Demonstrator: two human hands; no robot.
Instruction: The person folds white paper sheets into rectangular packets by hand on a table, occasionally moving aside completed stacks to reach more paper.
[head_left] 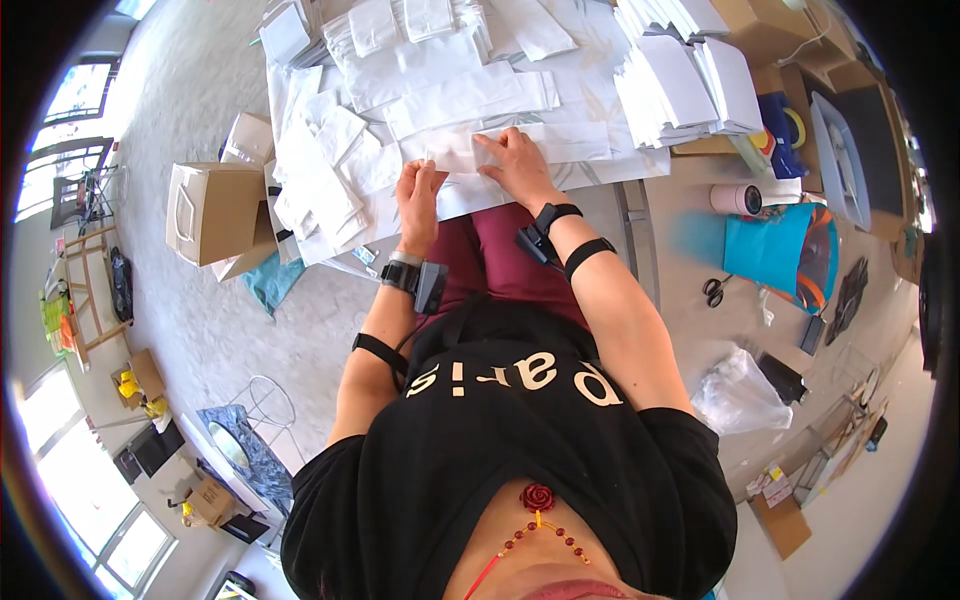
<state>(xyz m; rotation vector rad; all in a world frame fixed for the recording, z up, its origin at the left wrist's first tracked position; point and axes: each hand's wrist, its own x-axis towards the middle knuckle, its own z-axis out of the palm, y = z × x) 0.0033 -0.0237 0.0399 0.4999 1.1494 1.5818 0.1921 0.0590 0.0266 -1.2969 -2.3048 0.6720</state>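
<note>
Along the table's near edge lies a long, thin white strip-like sleeve [575,142], which looks like a flat paper or film bag. My left hand [417,205] pinches its left end between thumb and fingertips. To the right, my right hand [520,168] has bent fingers and thumb on the middle of the same sleeve, gripping it. Between both hands the material looks slightly see-through. Just beyond is another folded white sleeve [470,100]. A loose heap of white sleeves [325,165] spreads beside my left hand.
Neat stacks of white folded pieces [680,85] stand at the table's right. More white bundles [400,45] fill the far side. A cardboard box [215,210] is left of the table. On the right are a blue bag [765,250], scissors [713,291] and a pink cylinder [735,199].
</note>
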